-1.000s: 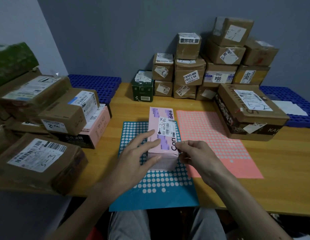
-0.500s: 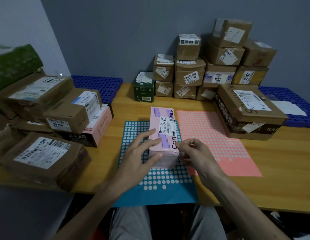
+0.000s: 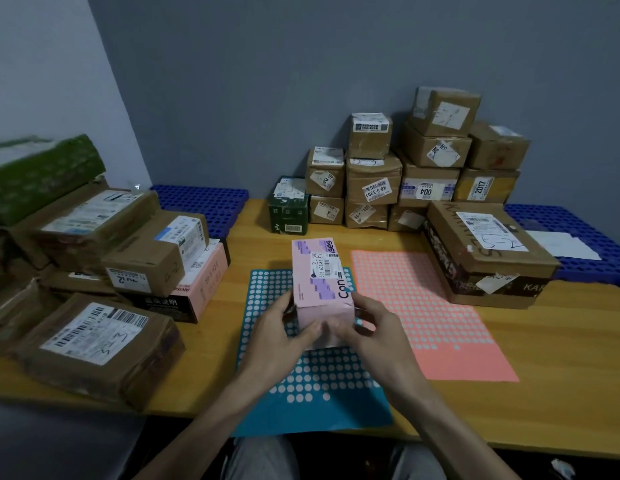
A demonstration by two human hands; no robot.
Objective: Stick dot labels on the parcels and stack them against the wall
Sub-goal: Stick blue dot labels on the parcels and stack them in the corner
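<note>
Left hand [image 3: 277, 341], right hand [image 3: 377, 337] shifted, gripping parcel [image 3: 319, 271] end.

**Parcel-sorting room or small courier depot.** A wooden bench [image 3: 550, 368] carries taped cardboard parcels [image 3: 374, 181] bearing shipping labels and handwritten codes, stacked against a bare grey wall [image 3: 267, 81]. Further parcels [image 3: 94, 341] are piled at left. Sheets of dot labels [image 3: 422, 306] lie on the bench, and blue plastic pallets [image 3: 201, 199] flank it.

Two dot sheets [image 3: 312, 407], roughly twenty parcels [image 3: 373, 177]
</note>
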